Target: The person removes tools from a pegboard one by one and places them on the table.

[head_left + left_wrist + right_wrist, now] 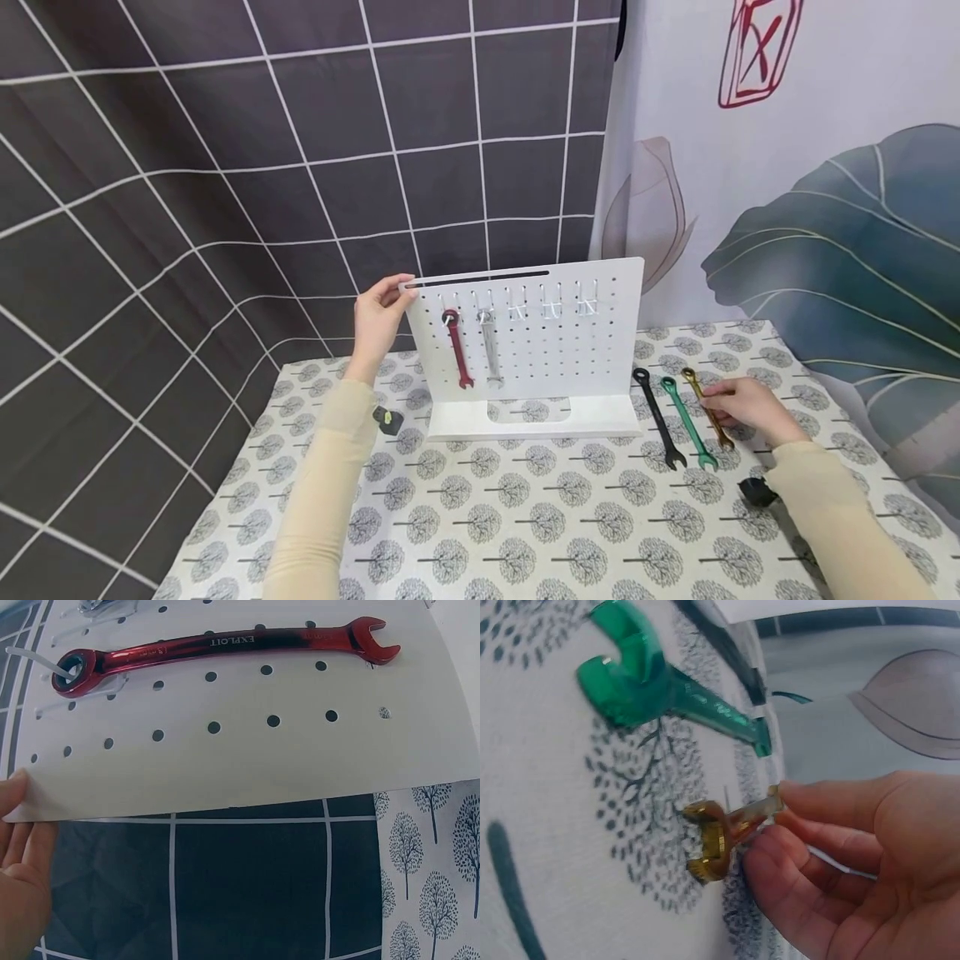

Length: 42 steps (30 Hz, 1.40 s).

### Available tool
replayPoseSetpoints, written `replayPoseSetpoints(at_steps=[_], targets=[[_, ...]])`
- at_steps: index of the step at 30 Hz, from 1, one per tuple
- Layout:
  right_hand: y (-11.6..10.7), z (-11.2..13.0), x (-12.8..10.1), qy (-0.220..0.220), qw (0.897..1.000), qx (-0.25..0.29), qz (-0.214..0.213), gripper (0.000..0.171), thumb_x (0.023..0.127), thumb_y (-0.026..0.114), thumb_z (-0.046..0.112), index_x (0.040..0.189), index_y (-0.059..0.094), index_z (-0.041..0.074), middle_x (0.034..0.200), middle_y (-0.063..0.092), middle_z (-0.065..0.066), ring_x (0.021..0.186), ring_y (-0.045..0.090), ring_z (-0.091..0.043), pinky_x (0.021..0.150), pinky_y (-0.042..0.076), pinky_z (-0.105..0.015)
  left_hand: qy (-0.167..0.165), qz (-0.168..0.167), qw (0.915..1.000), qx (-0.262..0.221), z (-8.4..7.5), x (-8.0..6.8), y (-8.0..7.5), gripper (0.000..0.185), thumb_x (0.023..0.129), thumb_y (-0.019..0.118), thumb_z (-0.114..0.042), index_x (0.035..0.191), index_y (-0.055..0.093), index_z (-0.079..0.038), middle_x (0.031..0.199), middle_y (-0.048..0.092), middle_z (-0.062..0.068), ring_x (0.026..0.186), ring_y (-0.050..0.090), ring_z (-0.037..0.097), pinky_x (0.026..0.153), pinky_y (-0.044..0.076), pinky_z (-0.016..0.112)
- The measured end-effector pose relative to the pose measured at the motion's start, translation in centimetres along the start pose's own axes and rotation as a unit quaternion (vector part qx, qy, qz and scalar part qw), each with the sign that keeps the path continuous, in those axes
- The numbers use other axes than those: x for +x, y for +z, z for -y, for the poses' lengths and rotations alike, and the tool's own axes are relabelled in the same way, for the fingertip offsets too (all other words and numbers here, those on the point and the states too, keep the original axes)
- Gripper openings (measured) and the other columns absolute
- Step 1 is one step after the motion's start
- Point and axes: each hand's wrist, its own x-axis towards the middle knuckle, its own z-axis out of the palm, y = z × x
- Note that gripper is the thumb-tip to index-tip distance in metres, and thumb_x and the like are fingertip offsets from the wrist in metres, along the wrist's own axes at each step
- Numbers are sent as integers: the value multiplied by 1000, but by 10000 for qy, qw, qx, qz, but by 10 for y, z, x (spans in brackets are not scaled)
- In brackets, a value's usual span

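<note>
a dark curtain (322, 125) with white grid lines was behind the table, and a pale cloth (480, 517) with printed trees covered the table top. a gold wrench (742, 820) was at the right side of this table, pinched between the thumb and the fingers of the right hand (753, 410). its open end pointed toward the near side; whether it touched the cloth, i could not tell. just beside it, a green wrench (688, 422) lay on the cloth, and next to that one lay a black wrench (658, 418), both slanting in nearly the same direction.

further to the left stood a white pegboard (547, 358), upright on its flat base. the left hand (377, 323) held its upper left corner, with the thumb on the front face and the other fingers behind the edge. on this board a red wrench (458, 352), which carried the word "exploit", hung by its ring from a hook, and a silver wrench (491, 352) hung just beside it. more wire hooks (552, 310) continued the row to the right. on the pale wall at the far right there was a large blue-green leaf (862, 242).
</note>
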Motion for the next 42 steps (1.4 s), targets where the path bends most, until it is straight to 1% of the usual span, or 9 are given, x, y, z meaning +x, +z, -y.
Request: replayPoseSetpoints(at_steps=[3, 6, 10, 13, 19, 29, 32, 36, 42], targets=[[-2, 7, -4, -254, 9996, -102, -26, 44, 102, 59, 16, 128, 53, -19, 108, 65, -31, 86, 68, -31, 74, 59, -44, -113, 35, 9999, 32, -16, -7, -1, 27, 92, 71, 1, 118, 69, 7, 113, 70, 25, 89, 66, 4, 79, 52, 18], [-2, 14, -7, -537, 9984, -145, -110, 46, 103, 58, 19, 131, 53, -17, 118, 62, -35, 90, 68, -35, 76, 58, -45, -129, -1, 9999, 62, -16, -8, 0, 26, 92, 71, 0, 117, 69, 6, 112, 71, 23, 89, 67, 4, 78, 52, 18], [-2, 28, -9, -839, 9963, -79, -160, 47, 103, 59, 23, 133, 54, -14, 119, 62, -34, 89, 68, -34, 75, 59, -44, -72, 1, 10000, 65, -15, -7, 0, 26, 92, 71, 0, 117, 70, 6, 112, 71, 23, 89, 67, 4, 78, 52, 18], [0, 40, -9, -984, 9949, -96, -178, 48, 103, 60, 27, 134, 56, -10, 119, 63, -30, 90, 66, -33, 75, 57, -43, -37, 11, 10000, 23, -6, -2, 0, 27, 92, 72, 0, 118, 70, 7, 114, 70, 24, 89, 67, 4, 79, 53, 18], [8, 58, -4, -1186, 9926, 13, -239, 47, 103, 60, 29, 135, 57, -6, 127, 62, -30, 100, 67, -37, 84, 56, -46, 23, -44, 9999, -91, 20, 7, 0, 28, 91, 74, -3, 118, 71, 2, 115, 71, 21, 90, 67, 4, 79, 53, 19], [26, 90, 0, -1551, 9871, 210, -336, 45, 102, 61, 30, 133, 61, -3, 132, 61, -26, 109, 63, -36, 90, 54, -46, 171, -91, 9998, -43, 24, 8, 1, 25, 90, 76, -6, 114, 73, -1, 108, 74, 12, 93, 70, 11, 81, 55, 23], [32, 97, 5, -1645, 9854, 317, -312, 44, 102, 62, 28, 133, 61, -2, 134, 61, -24, 110, 62, -34, 90, 53, -39, 188, -114, 9998, -36, 25, 8, 1, 24, 90, 76, -6, 113, 74, -2, 108, 74, 12, 93, 70, 11, 80, 55, 22], [42, 108, 11, -1742, 9832, 485, -247, 43, 100, 64, 26, 133, 62, -2, 132, 62, -22, 108, 63, -30, 86, 53, -29, 177, -106, 9998, -15, 25, 9, 1, 24, 90, 76, -6, 113, 74, -3, 107, 74, 12, 91, 69, 9, 77, 54, 21], [60, 125, 21, -2110, 9746, 725, -220, 37, 97, 68, 17, 128, 64, -4, 125, 64, -23, 97, 66, -27, 79, 55, -28, 217, -81, 9997, 57, 25, 8, 1, 25, 89, 76, -7, 114, 74, -3, 105, 74, 12, 89, 68, 7, 74, 51, 20]])
